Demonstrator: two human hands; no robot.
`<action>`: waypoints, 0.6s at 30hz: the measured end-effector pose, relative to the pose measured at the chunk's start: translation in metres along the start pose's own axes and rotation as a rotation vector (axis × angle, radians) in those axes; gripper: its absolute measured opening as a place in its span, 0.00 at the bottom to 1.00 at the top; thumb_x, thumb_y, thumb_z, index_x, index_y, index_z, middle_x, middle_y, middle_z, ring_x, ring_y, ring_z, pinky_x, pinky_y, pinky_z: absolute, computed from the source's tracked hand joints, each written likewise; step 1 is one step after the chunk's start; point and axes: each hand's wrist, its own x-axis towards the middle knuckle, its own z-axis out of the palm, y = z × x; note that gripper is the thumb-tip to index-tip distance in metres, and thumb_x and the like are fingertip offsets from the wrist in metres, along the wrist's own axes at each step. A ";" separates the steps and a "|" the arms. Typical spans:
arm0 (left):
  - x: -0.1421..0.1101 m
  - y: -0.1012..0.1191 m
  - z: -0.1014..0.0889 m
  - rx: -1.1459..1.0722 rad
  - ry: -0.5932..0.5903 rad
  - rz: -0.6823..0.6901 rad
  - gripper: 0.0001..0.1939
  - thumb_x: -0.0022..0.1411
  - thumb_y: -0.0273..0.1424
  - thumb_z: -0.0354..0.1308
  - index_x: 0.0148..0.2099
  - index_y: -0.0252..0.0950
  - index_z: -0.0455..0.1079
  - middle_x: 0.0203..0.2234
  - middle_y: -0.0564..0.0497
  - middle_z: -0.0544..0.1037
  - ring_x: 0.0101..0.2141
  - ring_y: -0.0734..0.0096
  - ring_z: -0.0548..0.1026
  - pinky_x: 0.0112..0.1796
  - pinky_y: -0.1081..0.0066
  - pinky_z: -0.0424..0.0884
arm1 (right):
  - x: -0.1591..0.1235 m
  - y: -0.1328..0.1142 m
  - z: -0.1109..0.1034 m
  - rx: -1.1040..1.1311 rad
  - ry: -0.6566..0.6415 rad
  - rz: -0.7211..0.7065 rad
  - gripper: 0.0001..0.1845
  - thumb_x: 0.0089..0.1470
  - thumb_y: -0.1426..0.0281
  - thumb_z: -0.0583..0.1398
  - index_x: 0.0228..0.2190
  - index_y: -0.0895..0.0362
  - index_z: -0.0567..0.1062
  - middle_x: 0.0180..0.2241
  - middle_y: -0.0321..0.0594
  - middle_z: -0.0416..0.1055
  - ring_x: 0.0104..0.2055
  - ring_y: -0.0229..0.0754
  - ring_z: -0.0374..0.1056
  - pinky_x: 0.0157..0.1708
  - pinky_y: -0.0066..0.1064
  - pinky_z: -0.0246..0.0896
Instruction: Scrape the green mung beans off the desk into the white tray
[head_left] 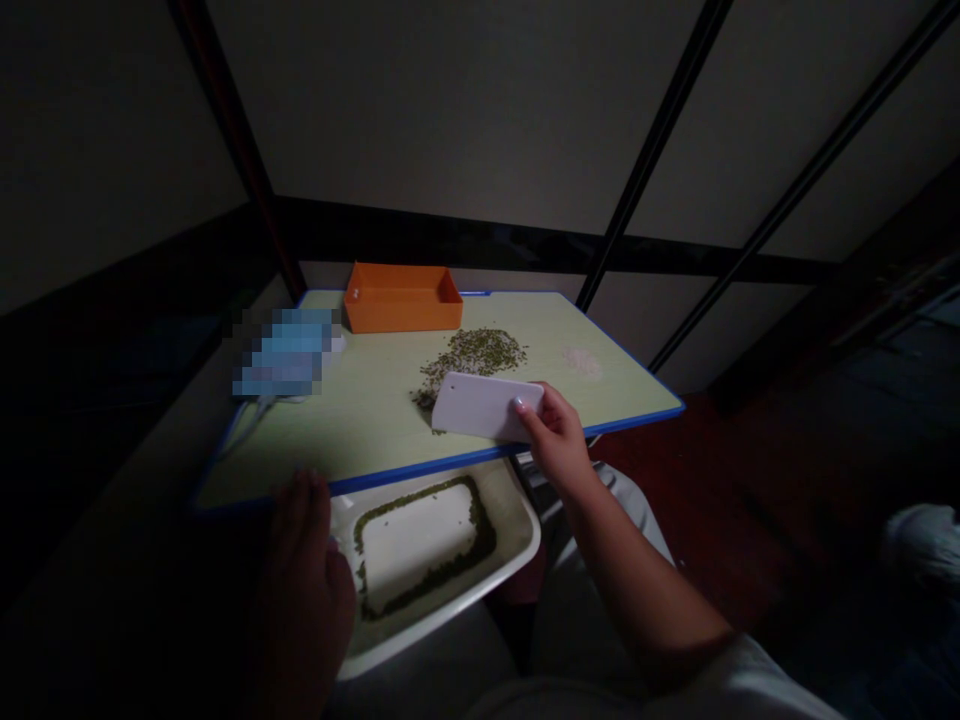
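Note:
My right hand (561, 440) pinches a flat white plastic scraper (480, 405) with a small hole in one corner. The scraper's far edge is beside a loose heap of small green beans or seeds (484, 350) spread on the pale green tabletop (360, 420). Below the table's front edge, a white tray (529, 535) holds more green grains along its inner sides. My left hand (307, 570), in deep shadow, is at the tray's left rim; its fingers look closed around that side, though the grip is partly hidden.
An orange open box (405, 315) stands at the table's back left. Beside it lies a blurred-out bluish object (289, 350) with a pale cord. A small patch of whitish grains (583, 362) is on the right. Blue edging (637, 418) borders the table; a panelled wall is behind.

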 end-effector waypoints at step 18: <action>0.000 0.001 -0.003 -0.003 -0.030 -0.011 0.38 0.60 0.23 0.47 0.69 0.45 0.38 0.68 0.45 0.53 0.66 0.60 0.50 0.63 0.54 0.57 | -0.002 0.001 -0.001 0.045 -0.124 0.052 0.17 0.50 0.55 0.63 0.28 0.55 0.69 0.24 0.31 0.62 0.26 0.35 0.57 0.26 0.25 0.54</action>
